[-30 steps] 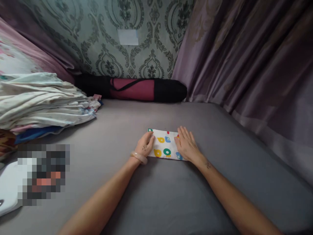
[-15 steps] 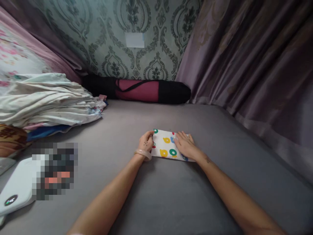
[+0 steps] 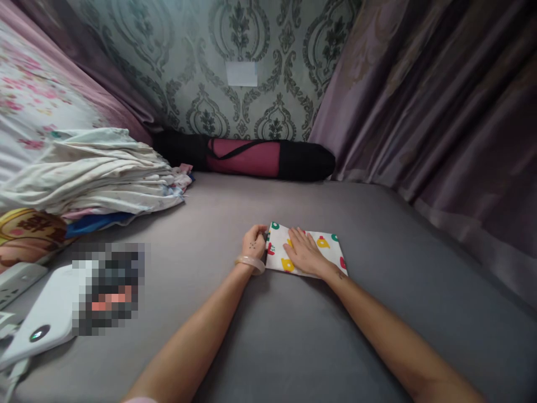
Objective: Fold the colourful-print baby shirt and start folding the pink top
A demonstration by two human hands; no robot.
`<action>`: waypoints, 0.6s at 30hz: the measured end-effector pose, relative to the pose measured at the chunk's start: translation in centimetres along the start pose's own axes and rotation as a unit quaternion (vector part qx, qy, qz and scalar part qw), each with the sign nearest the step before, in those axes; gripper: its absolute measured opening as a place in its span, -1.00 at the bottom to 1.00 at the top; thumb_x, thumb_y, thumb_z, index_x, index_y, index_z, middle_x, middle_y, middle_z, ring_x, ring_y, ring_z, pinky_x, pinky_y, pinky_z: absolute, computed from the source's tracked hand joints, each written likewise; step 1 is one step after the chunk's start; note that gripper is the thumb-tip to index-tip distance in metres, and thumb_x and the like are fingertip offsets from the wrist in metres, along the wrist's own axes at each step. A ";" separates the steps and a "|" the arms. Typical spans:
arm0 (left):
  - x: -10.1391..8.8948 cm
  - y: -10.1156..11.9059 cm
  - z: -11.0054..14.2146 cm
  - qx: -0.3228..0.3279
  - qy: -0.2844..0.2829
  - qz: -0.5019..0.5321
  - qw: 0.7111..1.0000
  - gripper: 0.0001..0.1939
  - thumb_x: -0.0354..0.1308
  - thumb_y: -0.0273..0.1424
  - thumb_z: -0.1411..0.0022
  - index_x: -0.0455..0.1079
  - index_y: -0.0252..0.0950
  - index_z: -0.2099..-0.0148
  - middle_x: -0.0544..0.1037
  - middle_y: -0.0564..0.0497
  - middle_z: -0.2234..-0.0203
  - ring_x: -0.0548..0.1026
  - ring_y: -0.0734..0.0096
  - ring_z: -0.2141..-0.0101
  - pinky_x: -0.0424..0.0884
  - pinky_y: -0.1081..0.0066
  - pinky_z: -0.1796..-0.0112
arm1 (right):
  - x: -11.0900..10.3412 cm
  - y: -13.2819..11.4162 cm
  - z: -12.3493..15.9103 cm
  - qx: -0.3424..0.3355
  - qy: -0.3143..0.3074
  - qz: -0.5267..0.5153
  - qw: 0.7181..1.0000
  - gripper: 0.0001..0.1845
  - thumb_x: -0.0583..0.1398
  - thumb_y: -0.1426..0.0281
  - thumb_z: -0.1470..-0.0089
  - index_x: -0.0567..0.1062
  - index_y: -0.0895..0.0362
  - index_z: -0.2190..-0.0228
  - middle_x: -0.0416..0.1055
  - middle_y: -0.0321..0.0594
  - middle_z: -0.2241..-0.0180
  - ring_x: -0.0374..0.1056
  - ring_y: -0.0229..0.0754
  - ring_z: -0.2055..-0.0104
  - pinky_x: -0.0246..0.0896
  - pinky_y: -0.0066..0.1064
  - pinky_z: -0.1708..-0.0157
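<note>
A folded white cloth (image 3: 334, 256) printed with green, yellow and red shapes lies flat on the grey sheet. My left hand (image 3: 254, 242), with a pale bangle at its wrist, is at the cloth's left edge, its fingers curled around that side. The left fingertips are partly hidden. Flat on top of the cloth, left of its right end, rests my right hand (image 3: 306, 253), palm down with the fingers stretched out.
A grey bed sheet (image 3: 268, 336) spreads beneath. To the left lie piled clothes (image 3: 113, 173), a white power bank (image 3: 54, 313), a power strip (image 3: 20, 282) and a pixelated patch. A black and maroon long bag (image 3: 247, 157) lies along the wall; curtains (image 3: 419, 101) hang at right.
My right hand has slid left across the cloth, uncovering its right end. My left hand stays at the left edge. The whole view has shifted slightly.
</note>
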State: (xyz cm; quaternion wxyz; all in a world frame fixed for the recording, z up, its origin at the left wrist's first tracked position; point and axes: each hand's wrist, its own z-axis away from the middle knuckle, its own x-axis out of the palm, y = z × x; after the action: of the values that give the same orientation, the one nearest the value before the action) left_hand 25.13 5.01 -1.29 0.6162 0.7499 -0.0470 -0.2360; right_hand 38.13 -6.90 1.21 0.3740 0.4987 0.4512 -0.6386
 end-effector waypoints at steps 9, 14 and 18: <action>0.3 -1.3 -0.5 -0.011 0.026 0.062 0.998 -0.70 -0.11 -0.61 -0.04 0.41 -0.37 0.26 0.55 -0.10 0.33 0.51 0.35 0.25 0.43 0.29 0.12 | 0.8 -5.4 -1.5 -0.061 0.093 0.025 0.993 -0.36 -0.18 0.23 -0.26 0.09 0.37 -0.23 -0.07 0.02 -0.29 -0.26 -0.03 -0.34 -0.46 -0.10 -0.27; 0.3 -1.5 -0.5 0.022 0.045 0.025 0.998 -0.73 -0.11 -0.57 -0.11 0.39 -0.36 0.23 0.54 -0.10 0.32 0.50 0.33 0.25 0.42 0.26 0.12 | 2.4 -5.5 -2.0 -0.067 0.092 0.015 0.993 -0.34 -0.16 0.22 -0.25 0.07 0.38 -0.23 -0.08 0.05 -0.29 -0.27 -0.01 -0.34 -0.47 -0.09 -0.27; 0.3 -1.4 -0.1 0.120 0.002 -0.049 0.992 -0.72 -0.10 -0.56 -0.13 0.40 -0.31 0.21 0.54 -0.08 0.29 0.49 0.31 0.22 0.41 0.25 0.11 | 1.1 -4.2 -1.8 -0.088 0.034 -0.045 0.995 -0.35 -0.22 0.25 -0.26 0.06 0.40 -0.23 -0.10 0.04 -0.29 -0.27 -0.05 -0.34 -0.39 -0.12 -0.27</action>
State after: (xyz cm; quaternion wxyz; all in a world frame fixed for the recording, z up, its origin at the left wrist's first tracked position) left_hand 25.15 5.34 -2.69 0.5094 0.8204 -0.0376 -0.2571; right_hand 34.50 -3.86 0.78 0.3713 0.4645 0.5402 -0.5955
